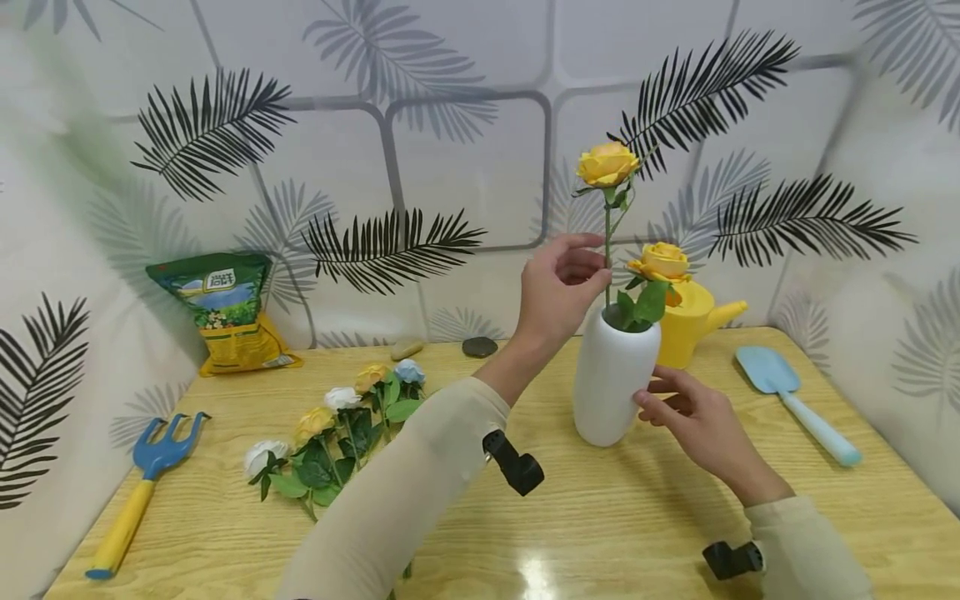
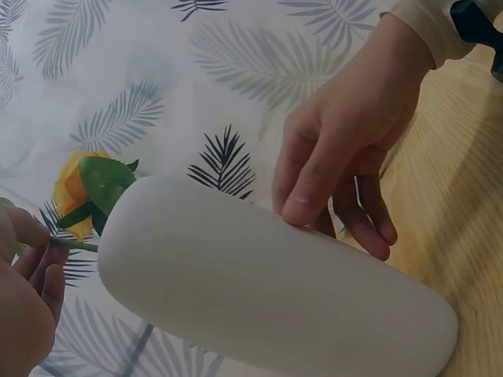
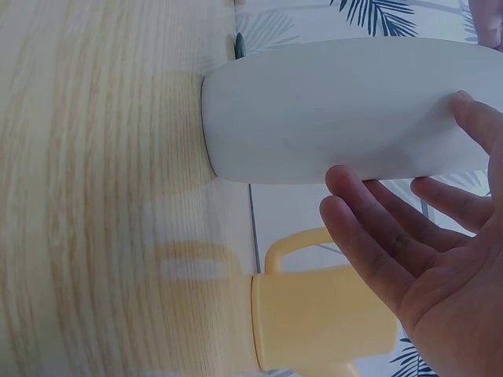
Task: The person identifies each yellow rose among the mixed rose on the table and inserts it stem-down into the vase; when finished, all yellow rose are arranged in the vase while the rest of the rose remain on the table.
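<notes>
My left hand [image 1: 562, 287] pinches the green stem of a tall yellow rose [image 1: 607, 165] between thumb and fingers, above the mouth of a white vase [image 1: 617, 379]. The stem's lower end is hidden at the vase's mouth. Another yellow rose [image 1: 660, 262] with green leaves stands in the vase. My right hand [image 1: 693, 421] is at the vase's right side. In the right wrist view, its thumb touches the vase [image 3: 330, 110] and the other fingers [image 3: 369, 236] reach fairly straight along the side. The vase stands upright on the table.
Behind the vase stands a yellow watering can [image 1: 686, 325]. A light blue trowel [image 1: 798, 404] lies to its right. Several white, yellow and blue roses [image 1: 330, 450] lie left of centre. Farther left are a hand fork [image 1: 146, 492] and a bag [image 1: 232, 312]. Two stones [image 1: 480, 347] lie by the wall.
</notes>
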### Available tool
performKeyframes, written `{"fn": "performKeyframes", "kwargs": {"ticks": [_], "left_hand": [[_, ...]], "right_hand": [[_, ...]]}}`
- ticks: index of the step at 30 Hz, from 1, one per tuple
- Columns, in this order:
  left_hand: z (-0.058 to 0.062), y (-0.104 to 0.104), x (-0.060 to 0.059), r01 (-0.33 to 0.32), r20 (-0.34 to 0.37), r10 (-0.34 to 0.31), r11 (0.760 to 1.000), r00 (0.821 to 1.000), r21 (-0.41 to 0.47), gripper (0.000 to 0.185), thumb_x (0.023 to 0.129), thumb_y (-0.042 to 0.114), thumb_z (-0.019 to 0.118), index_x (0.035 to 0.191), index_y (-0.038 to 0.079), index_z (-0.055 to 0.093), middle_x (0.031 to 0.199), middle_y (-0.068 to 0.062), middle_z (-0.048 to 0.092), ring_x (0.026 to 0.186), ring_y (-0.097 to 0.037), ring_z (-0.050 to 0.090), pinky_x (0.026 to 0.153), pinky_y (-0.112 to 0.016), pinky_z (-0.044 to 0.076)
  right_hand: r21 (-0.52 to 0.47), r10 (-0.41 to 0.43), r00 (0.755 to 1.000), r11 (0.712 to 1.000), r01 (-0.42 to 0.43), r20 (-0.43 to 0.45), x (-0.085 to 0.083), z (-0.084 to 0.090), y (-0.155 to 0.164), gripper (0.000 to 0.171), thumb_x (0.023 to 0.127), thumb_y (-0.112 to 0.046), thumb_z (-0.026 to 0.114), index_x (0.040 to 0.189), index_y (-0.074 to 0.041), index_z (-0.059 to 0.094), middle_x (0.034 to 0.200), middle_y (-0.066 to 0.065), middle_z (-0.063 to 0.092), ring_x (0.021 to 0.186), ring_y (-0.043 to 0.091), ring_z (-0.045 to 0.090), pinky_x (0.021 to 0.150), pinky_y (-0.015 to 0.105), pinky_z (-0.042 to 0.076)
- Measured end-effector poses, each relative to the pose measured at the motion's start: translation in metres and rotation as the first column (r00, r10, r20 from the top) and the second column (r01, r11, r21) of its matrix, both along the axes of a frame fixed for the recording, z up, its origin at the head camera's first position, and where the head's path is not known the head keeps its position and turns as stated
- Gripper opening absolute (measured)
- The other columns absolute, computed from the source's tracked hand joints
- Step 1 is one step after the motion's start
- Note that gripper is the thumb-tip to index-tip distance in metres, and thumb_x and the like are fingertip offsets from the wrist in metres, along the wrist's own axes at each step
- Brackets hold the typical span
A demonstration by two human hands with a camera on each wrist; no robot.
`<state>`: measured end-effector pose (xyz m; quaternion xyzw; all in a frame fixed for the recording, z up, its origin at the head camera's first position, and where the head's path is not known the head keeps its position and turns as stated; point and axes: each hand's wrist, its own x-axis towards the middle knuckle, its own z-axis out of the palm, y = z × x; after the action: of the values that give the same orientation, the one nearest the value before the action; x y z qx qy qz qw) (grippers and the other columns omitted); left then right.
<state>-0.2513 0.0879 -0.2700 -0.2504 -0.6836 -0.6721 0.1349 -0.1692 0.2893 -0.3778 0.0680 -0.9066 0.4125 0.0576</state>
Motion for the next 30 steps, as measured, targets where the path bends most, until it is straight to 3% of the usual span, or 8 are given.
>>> {"fn": "performKeyframes", "kwargs": {"ticks": [8,17,25,30], "left_hand": [[-0.014,0.006,0.005,-0.036,-0.007,0.036,0.995,0.999,-0.097,0.033,0.089,-0.002,0.070,0.121,0.004,0.066,0.098,-0.016,0.073,0.084,-0.016,0.070,0.073,-0.014,0.054],[-0.018,0.011,0.005,-0.145,-0.074,0.132,0.968,0.988,-0.206,0.027,0.089,0.003,0.070,0.116,0.005,0.069,0.094,-0.010,0.076,0.081,-0.019,0.070,0.066,-0.012,0.045],[-0.021,0.012,0.004,-0.142,-0.045,0.136,0.971,0.990,-0.191,0.020,0.089,0.004,0.073,0.108,0.002,0.073,0.093,-0.012,0.077,0.082,-0.020,0.069,0.066,-0.012,0.046],[-0.024,0.011,0.005,-0.156,-0.019,0.155,0.969,0.988,-0.190,0.018,0.089,0.009,0.075,0.107,0.005,0.074,0.092,-0.010,0.077,0.083,-0.017,0.067,0.067,-0.013,0.044]], "right_hand": [[0.005,-0.004,1.000,1.000,0.004,-0.012,0.001,-0.001,0.002,0.057,0.102,-0.039,0.058,0.146,-0.003,0.049,0.128,0.025,0.066,0.095,0.025,0.074,0.082,0.041,0.061],[-0.009,0.001,1.000,1.000,-0.001,-0.016,0.000,-0.003,0.001,0.057,0.102,-0.039,0.059,0.146,-0.004,0.049,0.128,0.025,0.066,0.095,0.027,0.074,0.081,0.037,0.062],[-0.002,0.005,1.000,1.000,-0.005,-0.018,0.000,-0.003,0.001,0.056,0.102,-0.038,0.059,0.145,-0.004,0.050,0.127,0.023,0.067,0.096,0.031,0.074,0.078,0.029,0.060],[0.006,0.002,1.000,1.000,-0.002,-0.018,0.001,-0.002,0.002,0.056,0.102,-0.038,0.059,0.145,-0.004,0.050,0.127,0.024,0.067,0.096,0.032,0.074,0.079,0.032,0.061]]}}
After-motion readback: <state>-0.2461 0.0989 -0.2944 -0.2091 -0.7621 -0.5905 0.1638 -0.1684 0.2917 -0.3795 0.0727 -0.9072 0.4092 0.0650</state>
